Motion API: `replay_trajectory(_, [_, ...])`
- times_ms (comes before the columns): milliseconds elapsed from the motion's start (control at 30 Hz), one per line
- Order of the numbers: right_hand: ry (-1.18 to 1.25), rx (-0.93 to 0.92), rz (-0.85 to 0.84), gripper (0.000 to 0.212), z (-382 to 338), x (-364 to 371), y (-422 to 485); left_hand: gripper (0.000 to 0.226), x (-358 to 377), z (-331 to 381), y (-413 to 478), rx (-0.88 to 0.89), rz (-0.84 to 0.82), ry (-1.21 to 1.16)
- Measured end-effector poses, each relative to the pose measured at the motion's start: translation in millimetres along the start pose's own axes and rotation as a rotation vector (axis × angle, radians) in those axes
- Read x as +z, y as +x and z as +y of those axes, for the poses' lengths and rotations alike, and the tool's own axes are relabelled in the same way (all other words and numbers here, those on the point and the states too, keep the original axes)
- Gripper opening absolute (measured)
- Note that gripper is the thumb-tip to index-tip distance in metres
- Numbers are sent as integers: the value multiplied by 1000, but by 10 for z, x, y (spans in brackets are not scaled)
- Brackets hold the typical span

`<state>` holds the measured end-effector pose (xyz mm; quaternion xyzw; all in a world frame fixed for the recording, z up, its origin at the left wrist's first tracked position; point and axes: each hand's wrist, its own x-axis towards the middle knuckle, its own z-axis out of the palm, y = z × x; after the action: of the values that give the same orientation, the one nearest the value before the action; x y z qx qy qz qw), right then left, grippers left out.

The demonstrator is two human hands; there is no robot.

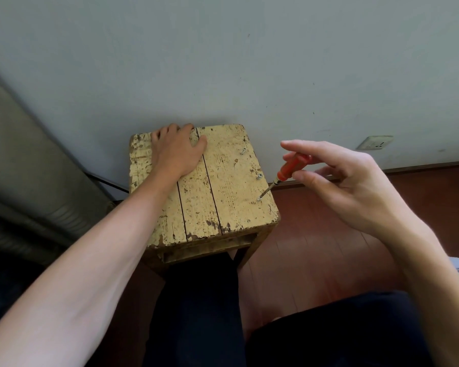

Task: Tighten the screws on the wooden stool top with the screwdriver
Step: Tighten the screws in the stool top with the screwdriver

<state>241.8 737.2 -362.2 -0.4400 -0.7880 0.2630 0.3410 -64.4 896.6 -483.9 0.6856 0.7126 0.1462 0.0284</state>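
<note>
**A:** Driving the near screw (259,199) is the step we are on, we think. The screwdriver (292,168) leans with its tip in that head, close to the right edge of the stool top (196,207).

**B:** How are we holding things?

**A:** Our right hand (355,186) pinches the upper end of the orange handle lightly between thumb and fingers, with the index finger stretched out above it. Our left hand (174,152) lies flat on the far left of the top, thumb spread and fingertips at the far edge, steadying the stool.

**B:** What does the next move call for?

**A:** We judge it needs a firmer grip and a push down along the shaft, so the tip stays seated while we twist. The shaft leans towards us, so bringing it more upright should help. A slip could gouge the flaking paint.

**B:** And after that one?

**A:** The middle screw (259,177) and the far screw (243,151) both stand proud of the wood and look tilted. We take them as not yet driven home, so most of the job seems to remain.

**B:** What is the count, then?

**A:** We count three screws in a row along the right plank, one screwdriver, one stool with three planks in its top, and our two hands. One socket (375,142) sits on the wall behind.
</note>
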Motion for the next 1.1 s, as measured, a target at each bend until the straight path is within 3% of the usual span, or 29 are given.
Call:
replay_trajectory(300, [-31,-18,164,33,-39,116,-24,67,-5,6,-3,-5,1,4])
replay_trajectory(633, [-47,-28,-25,42,25,-63,9,67,-3,1,0,-4,1,6])
replay_trajectory(933, [-89,-59,207,34,19,178,2,67,-11,9,-5,-1,-10,-4])
replay_trajectory(1100, [-142,-82,174,40,24,153,-7,67,-25,3,-1,-3,-14,0])
